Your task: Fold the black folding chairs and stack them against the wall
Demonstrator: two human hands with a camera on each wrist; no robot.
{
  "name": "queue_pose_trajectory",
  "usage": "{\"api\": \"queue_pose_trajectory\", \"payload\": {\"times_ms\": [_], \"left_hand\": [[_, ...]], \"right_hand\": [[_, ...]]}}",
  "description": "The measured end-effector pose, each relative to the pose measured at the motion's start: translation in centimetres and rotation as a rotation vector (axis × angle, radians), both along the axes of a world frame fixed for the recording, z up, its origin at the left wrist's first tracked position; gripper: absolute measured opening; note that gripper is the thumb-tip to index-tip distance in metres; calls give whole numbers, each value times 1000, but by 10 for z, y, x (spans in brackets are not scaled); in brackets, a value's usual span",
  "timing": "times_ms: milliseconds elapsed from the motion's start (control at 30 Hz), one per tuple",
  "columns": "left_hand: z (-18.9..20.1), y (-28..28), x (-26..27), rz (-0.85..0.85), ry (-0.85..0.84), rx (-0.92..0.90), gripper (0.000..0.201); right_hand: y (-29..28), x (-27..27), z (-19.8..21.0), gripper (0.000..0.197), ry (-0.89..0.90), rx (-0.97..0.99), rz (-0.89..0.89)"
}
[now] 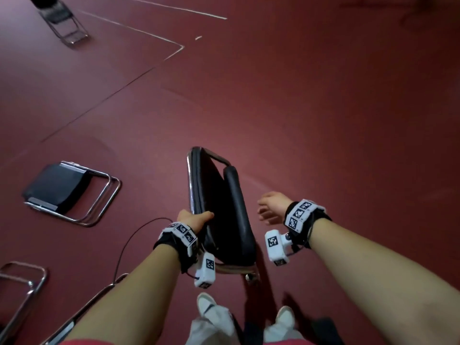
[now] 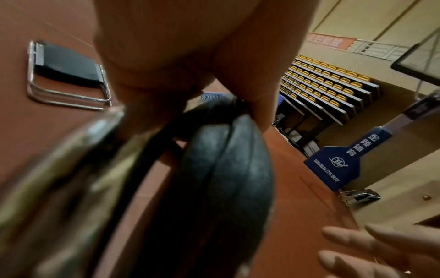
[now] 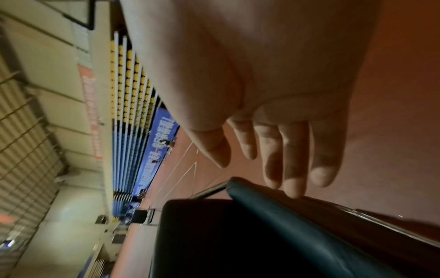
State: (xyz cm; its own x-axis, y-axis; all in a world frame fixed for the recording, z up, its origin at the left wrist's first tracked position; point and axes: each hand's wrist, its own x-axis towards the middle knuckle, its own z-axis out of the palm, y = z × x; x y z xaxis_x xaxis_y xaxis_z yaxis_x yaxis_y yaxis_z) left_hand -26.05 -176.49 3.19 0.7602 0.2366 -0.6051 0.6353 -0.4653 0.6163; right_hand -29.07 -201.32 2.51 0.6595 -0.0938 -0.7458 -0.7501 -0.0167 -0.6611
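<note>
The folded chair stands on edge on the red floor, directly in front of the person. The left hand grips its upper edge, thumb over the padded seat. The right hand hovers just beside the padded backrest, fingers relaxed and straight, holding nothing. Judged handling: rigid chromed tube frame, moderately heavy, smooth and likely slippery; the padding yields. Take hold on the frame tube, one hand each side. A second folded chair lies flat to the left
</note>
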Motion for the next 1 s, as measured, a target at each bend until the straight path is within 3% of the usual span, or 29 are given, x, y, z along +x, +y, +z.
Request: {"api": "queue_pose_trajectory", "payload": {"times_ms": [167,300,400,633,800,900,1000], "left_hand": [[12,24,59,-208,-28,97,49],[17,44,116,-387,-8,142,43],[23,56,155,-530,-10,167,48],[21,96,229,-704,-58,275,70],[19,124,268,-790,-46,347,64],[15,144,286,-810,-12,376,66],[9,164,301,-763,27,395,65]], "right_hand": [[34,55,8,32,-162,-69,101],[56,99,6,49,-314,-333,245],[68,128,13,65,-340,-504,312],[100,188,15,77,-409,-819,449],[101,233,8,90,-384,-1056,630],[95,268,0,99,-333,-1081,710],[96,299,-12,100,-305,-915,828]]}}
